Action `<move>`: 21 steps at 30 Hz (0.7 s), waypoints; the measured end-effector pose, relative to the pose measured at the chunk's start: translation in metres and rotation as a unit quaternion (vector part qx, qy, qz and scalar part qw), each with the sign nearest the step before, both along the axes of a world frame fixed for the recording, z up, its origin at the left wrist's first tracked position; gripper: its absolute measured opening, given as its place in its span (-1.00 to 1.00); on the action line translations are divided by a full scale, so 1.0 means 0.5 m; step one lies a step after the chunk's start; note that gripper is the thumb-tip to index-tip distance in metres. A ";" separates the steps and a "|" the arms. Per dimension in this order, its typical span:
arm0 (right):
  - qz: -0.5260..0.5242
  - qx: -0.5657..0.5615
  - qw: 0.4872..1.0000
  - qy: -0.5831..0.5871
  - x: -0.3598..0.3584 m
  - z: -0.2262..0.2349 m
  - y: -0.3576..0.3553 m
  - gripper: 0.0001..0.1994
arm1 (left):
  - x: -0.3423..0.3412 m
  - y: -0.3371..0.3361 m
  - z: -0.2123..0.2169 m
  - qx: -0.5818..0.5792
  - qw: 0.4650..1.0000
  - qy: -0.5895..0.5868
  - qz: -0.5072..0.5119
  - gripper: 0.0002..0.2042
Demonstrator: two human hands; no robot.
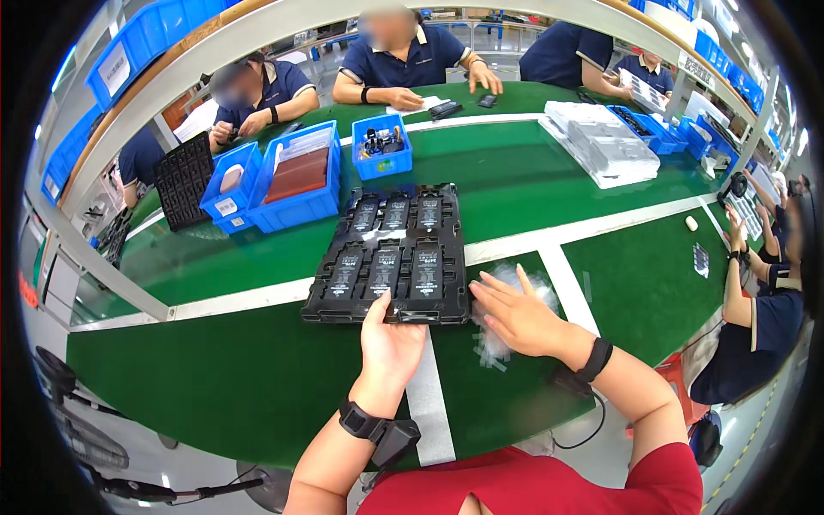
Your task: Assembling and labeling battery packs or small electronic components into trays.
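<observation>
A black plastic tray (329,306) lies in front of me on the green table. Several flat black battery packs (426,273) with pale print sit in its slots in two rows. My left hand (393,348) grips the tray's near edge, thumb on top, its other fingers hidden beneath. Just right of the tray, my right hand (525,324) is open, fingers spread and holding nothing. Under and beside it lies a loose pile of small clear plastic strips (493,350); whether the hand touches them I cannot tell.
Beyond the tray stand a blue bin (296,215) of brown sheets and a smaller blue bin (382,165) of small parts. White plastic trays (601,146) are stacked at the back right. A black tray (184,182) leans at left. Co-workers sit across and at right.
</observation>
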State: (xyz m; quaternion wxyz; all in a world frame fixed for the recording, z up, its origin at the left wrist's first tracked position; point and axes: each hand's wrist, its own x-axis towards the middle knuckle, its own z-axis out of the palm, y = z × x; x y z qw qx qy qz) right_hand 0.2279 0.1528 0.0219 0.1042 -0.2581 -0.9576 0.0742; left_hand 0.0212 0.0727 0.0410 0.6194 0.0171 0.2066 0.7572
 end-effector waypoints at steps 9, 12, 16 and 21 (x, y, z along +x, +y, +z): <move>-0.012 -0.064 0.992 0.104 0.048 -0.009 0.033 -0.67 | -0.082 -0.041 -0.076 -0.030 0.944 0.068 -0.321 -0.61; 0.001 -0.065 0.994 0.090 0.051 -0.012 0.034 -0.65 | -0.065 -0.057 -0.060 -0.087 0.954 0.085 -0.274 -0.57; -0.036 -0.142 0.982 0.118 0.048 -0.012 0.041 -0.62 | -0.052 -0.083 -0.044 -0.132 0.951 0.139 -0.243 -0.56; -0.048 -0.159 0.975 0.147 0.041 -0.013 0.047 -0.63 | -0.080 -0.104 -0.006 -0.129 0.888 0.261 -0.356 -0.63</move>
